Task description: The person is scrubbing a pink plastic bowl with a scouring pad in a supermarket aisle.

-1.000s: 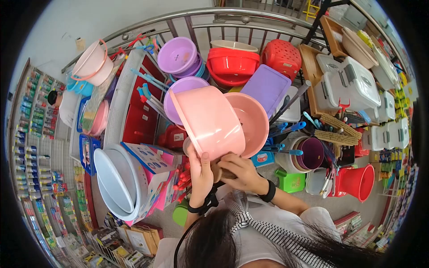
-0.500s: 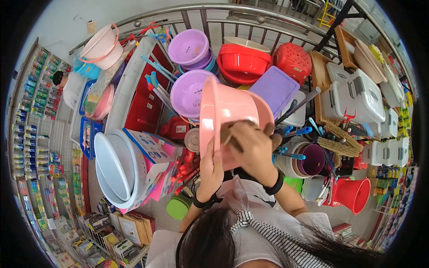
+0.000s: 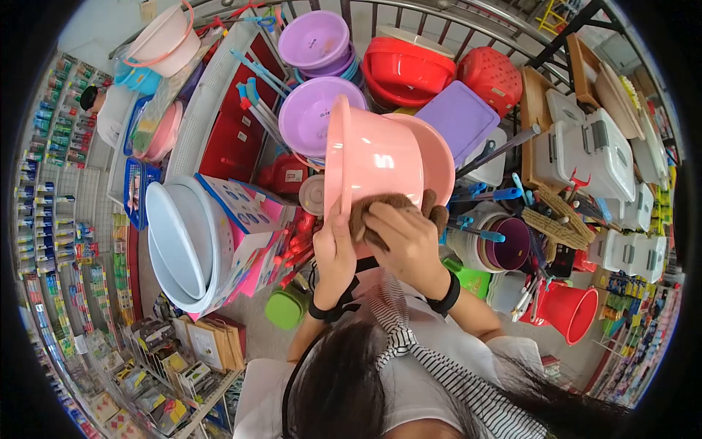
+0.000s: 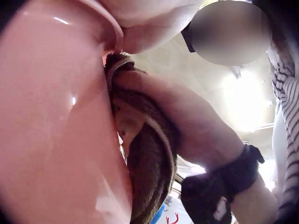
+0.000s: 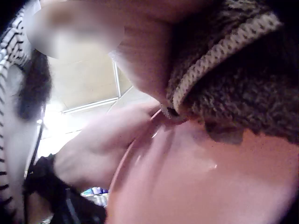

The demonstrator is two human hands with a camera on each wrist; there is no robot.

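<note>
A pink basin (image 3: 380, 157) is tilted on its side in front of the body, its rim toward the left. The left hand (image 3: 336, 252) grips that rim near its lower end. With curled fingers the right hand (image 3: 409, 245) holds a brown fluffy cloth (image 3: 369, 212) against the basin's outer wall. In the left wrist view the cloth (image 4: 152, 163) hangs in folds beside the basin wall (image 4: 56, 116). The right wrist view shows the cloth's stitched edge (image 5: 224, 58) close up, touching the basin (image 5: 201, 172).
Another pink basin (image 3: 439, 157) lies behind the held one. Purple basins (image 3: 318, 117), red basins (image 3: 406, 69) and a purple lid (image 3: 457, 121) stand beyond. Pale blue tubs (image 3: 208, 241) are at left; mop handles (image 3: 497, 194), a red bucket (image 3: 570, 314) and clear boxes (image 3: 596, 157) at right.
The basin has turned from slanting to its rim standing nearly upright in view. The right hand has moved from below it onto its outer wall with the cloth, then slightly lower.
</note>
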